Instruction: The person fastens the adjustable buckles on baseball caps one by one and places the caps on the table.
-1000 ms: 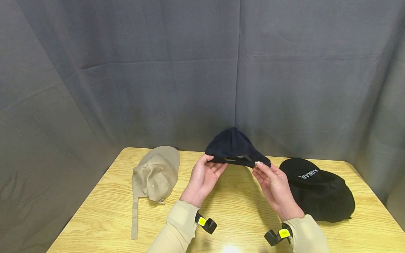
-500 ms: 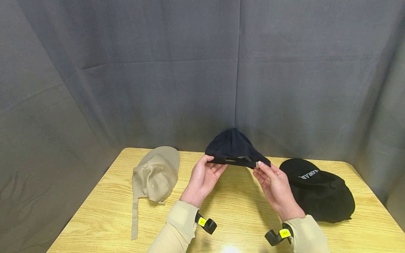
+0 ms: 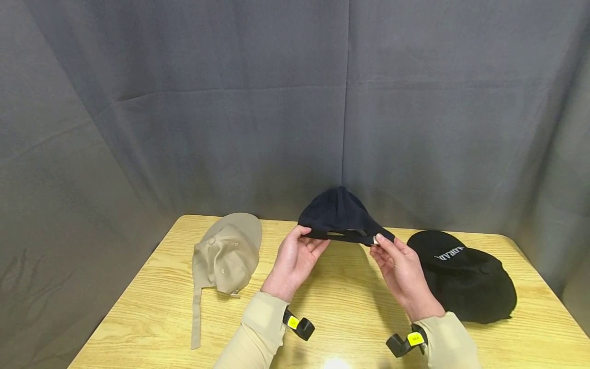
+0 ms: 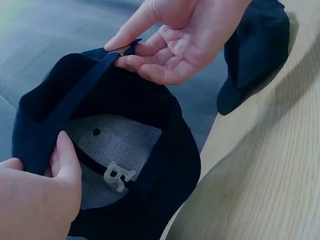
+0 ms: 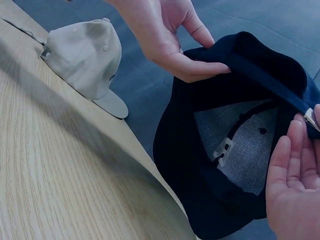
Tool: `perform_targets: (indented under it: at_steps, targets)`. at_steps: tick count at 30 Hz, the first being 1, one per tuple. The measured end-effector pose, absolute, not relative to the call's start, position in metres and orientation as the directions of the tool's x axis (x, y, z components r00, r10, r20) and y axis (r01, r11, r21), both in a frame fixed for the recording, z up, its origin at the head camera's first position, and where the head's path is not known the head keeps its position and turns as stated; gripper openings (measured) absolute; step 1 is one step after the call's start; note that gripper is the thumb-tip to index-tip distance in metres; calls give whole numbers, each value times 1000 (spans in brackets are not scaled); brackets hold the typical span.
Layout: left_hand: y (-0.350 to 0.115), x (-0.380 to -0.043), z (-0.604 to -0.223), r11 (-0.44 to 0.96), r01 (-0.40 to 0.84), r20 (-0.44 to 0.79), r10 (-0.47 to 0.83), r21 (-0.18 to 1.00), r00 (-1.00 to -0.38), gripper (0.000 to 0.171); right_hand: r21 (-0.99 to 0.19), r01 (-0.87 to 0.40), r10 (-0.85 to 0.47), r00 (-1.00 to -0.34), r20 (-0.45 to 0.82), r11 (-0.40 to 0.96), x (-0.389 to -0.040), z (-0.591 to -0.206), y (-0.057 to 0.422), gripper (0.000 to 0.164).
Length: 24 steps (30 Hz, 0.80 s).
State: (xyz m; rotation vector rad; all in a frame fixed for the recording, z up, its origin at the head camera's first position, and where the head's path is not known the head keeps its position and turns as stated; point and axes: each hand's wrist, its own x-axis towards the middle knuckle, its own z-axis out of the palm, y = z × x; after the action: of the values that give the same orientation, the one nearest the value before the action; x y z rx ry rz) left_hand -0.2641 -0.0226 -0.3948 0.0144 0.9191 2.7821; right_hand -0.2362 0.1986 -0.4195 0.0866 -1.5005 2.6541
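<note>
Both hands hold a dark navy baseball cap [image 3: 338, 209] above the table, its back opening towards me. My left hand [image 3: 293, 259] pinches the rim at the left end of the back strap [image 4: 86, 92], thumb above and fingers beneath. At the strap's other end, my right hand [image 3: 400, 269] pinches the small metal buckle [image 4: 120, 51] between thumb and fingers. The strap runs joined across the opening. In the left wrist view, the cap's inside shows a grey mesh lining [image 4: 135, 137] and a pale letter-shaped piece [image 4: 118, 176]. The cap's front is hidden.
A beige cap [image 3: 228, 259] lies on the left of the wooden table [image 3: 147, 307], its loose strap [image 3: 196, 318] hanging towards me. Two overlapping black shapes, apparently a black cap [image 3: 470, 287] with white lettering, lie at right. A grey curtain [image 3: 276, 128] stands behind.
The right thumb has shifted slightly at the buckle, and more of the metal shows. Otherwise the cap and both hands stay nearly in place.
</note>
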Motion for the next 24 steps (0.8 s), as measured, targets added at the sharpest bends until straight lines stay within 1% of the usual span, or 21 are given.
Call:
perform_targets:
  at_steps: [3, 6, 11, 14, 19, 22, 24]
  targets:
    - [-23, -265, -394, -778, -193, -61, 196, 598, -979, 23, -841, -102, 47, -995, 91, -532, -236, -418, 199, 6]
    - [-23, -265, -392, -766, -199, -71, 198, 611, -978, 26, -831, -90, 44, -996, 79, -549, -234, -415, 199, 5]
    - [-23, -265, -390, -720, -231, -96, 224, 654, -970, 42, -838, -51, 54, -998, 26, -543, -232, -410, 199, 13]
    - [-24, -265, -391, -693, -247, -119, 228, 677, -966, 48, -831, -39, 51, -999, 13, -555, -232, -409, 199, 12]
    - [-24, -265, -395, -670, -260, -154, 215, 695, -964, 40, -818, -32, 49, -999, 5, -574, -233, -409, 199, 16]
    - [-23, -265, -397, -628, -271, -157, 232, 729, -960, 31, -826, -25, 61, -998, -11, -563, -233, -409, 199, 18]
    - [-24, -264, -397, -593, -275, -150, 252, 756, -956, 29, -834, -24, 72, -997, -19, -552, -234, -408, 199, 17]
